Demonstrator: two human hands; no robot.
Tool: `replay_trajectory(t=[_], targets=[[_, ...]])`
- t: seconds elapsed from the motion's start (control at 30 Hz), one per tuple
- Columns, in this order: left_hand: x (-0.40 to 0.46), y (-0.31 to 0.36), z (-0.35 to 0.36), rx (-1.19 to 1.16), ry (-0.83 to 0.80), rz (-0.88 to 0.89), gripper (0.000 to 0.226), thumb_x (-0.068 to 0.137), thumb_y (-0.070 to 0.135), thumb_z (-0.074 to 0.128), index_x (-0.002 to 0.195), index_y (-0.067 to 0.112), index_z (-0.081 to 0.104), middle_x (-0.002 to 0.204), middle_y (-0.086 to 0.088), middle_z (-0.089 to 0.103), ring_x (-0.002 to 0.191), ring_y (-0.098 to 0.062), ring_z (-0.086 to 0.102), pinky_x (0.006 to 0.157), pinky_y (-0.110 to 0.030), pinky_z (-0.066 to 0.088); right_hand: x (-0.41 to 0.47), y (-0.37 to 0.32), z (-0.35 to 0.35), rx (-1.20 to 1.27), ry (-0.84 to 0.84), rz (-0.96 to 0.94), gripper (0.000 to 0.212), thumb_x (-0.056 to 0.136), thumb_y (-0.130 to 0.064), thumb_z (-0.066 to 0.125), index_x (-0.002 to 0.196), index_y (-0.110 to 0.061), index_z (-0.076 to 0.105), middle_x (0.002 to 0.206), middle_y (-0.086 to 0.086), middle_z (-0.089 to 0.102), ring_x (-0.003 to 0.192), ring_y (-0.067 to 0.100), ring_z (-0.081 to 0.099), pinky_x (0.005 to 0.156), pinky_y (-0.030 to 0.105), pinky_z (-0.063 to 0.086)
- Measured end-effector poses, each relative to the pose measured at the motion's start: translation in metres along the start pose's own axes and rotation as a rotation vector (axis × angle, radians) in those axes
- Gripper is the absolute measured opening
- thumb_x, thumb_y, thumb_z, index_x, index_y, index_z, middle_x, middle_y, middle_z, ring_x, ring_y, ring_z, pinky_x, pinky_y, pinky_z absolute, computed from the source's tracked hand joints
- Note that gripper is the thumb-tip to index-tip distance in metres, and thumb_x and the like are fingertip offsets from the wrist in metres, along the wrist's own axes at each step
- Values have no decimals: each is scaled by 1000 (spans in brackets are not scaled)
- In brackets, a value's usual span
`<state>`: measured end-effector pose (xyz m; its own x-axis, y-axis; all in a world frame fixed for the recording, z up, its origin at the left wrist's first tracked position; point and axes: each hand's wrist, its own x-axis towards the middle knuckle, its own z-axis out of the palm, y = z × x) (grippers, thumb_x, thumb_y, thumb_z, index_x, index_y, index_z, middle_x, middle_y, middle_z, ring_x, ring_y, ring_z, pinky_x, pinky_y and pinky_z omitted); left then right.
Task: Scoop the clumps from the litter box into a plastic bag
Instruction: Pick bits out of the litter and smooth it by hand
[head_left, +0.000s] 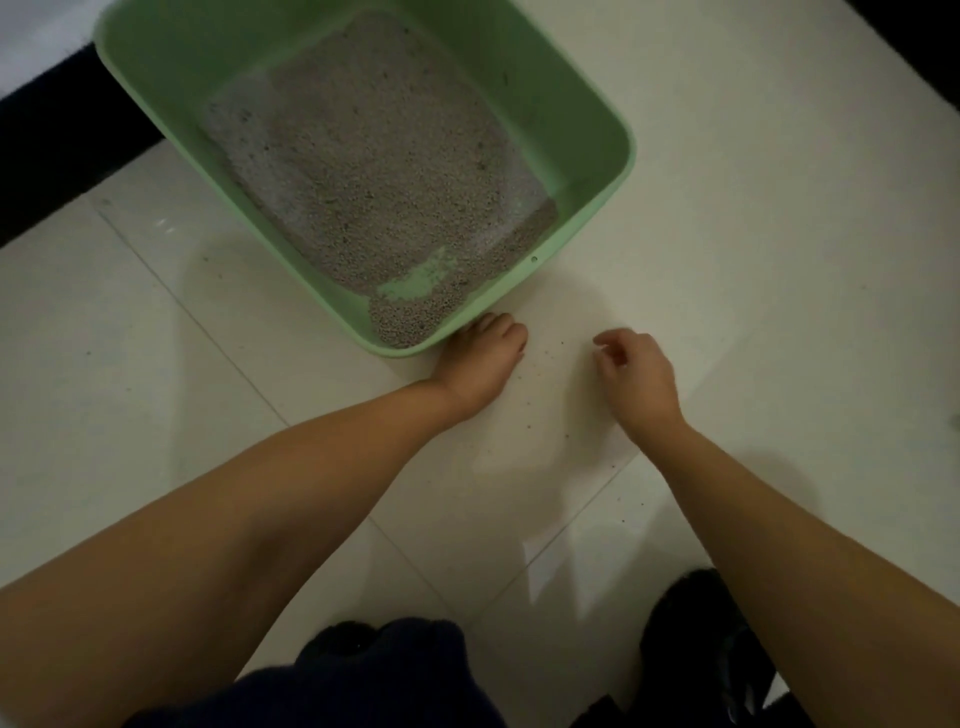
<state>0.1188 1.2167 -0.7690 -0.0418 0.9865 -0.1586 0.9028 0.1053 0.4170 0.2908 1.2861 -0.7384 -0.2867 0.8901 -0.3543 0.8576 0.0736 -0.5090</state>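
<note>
Litter box (587, 104): smooth green plastic tub with rounded corners, upper centre of the frame, on the floor.
Litter (363, 166): grey, granular, with a bare green patch at the near corner.
Floor (753, 291): glossy pale tiles, stray granules.
Left hand (480, 364): fingers curled, touching the box's near rim; what the grip holds cannot be told.
Right hand (636, 376): grip loosely curled, empty, just above the floor.
</note>
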Motion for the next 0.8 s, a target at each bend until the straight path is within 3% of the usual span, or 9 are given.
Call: replay_trajectory(t=[0.13, 0.37, 0.53, 0.67, 0.73, 0.8], targets=[[-10, -2, 0, -73, 20, -45, 23, 89, 19, 56, 109, 10, 57, 106, -10, 58, 102, -30, 50, 83, -37, 35, 10, -3, 18, -66, -48, -130, 23, 90, -17, 53, 111, -15, 62, 109, 8, 56, 102, 25, 53, 88, 34, 44], [-12, 4, 4, -77, -2, -132, 31, 92, 25, 51, 122, 17, 52, 117, -5, 54, 113, -25, 46, 90, -33, 31, 17, -9, 29, -118, 10, -177, 15, 89, -18, 56, 100, -11, 63, 101, 10, 58, 97, 29, 51, 85, 42, 42], [-3, 5, 5, -56, 39, -111, 21, 90, 24, 54, 109, 14, 58, 109, -7, 58, 106, -28, 50, 87, -36, 35, 21, -10, 29, -91, 13, -167, 13, 90, -17, 56, 95, -8, 63, 99, 11, 59, 94, 28, 52, 82, 37, 41], [-1, 5, 5, -57, 73, -64, 6, 82, 18, 64, 84, 12, 62, 86, -9, 61, 84, -31, 57, 73, -37, 43, 23, -10, 26, -72, -33, -136, 15, 91, -18, 54, 95, -7, 62, 100, 11, 58, 95, 28, 52, 81, 36, 42], [1, 4, 7, -43, 104, -32, 9, 75, 15, 70, 75, 13, 61, 76, -8, 60, 74, -30, 59, 65, -33, 45, 19, -17, 18, 51, 13, -130, 14, 92, -17, 52, 95, -7, 61, 97, 8, 55, 93, 25, 54, 78, 29, 41], [3, 3, 8, -38, 95, -31, 6, 78, 14, 66, 78, 11, 61, 80, -10, 60, 79, -31, 59, 68, -35, 43, 10, -32, 5, 160, 155, -213, 11, 93, -16, 51, 94, -9, 60, 93, 3, 52, 88, 20, 53, 76, 28, 43]])
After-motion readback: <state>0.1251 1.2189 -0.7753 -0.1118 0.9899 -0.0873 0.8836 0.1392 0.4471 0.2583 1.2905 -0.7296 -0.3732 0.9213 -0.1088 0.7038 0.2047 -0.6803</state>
